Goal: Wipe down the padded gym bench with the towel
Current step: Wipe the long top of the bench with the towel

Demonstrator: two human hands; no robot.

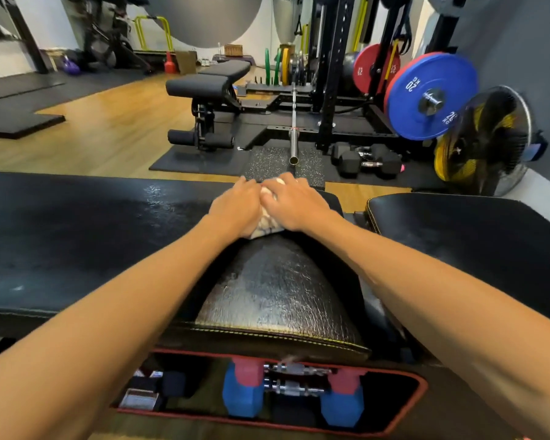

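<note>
Black padded bench [277,281] — both hands [235,211] [294,206] pressing towel [267,222]; barbell [293,122] beyond.

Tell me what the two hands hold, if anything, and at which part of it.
Both the left hand and right hand press a bunched towel onto the bench pad, covering most of it; the exact grip point cannot be told.

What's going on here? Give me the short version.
A person is wiping a padded gym bench with a towel. Both hands, left and right, press the bunched towel onto the far end of the narrow centre pad. The pad surface nearer the camera looks shiny. Blue and red dumbbells sit below the bench.
</note>
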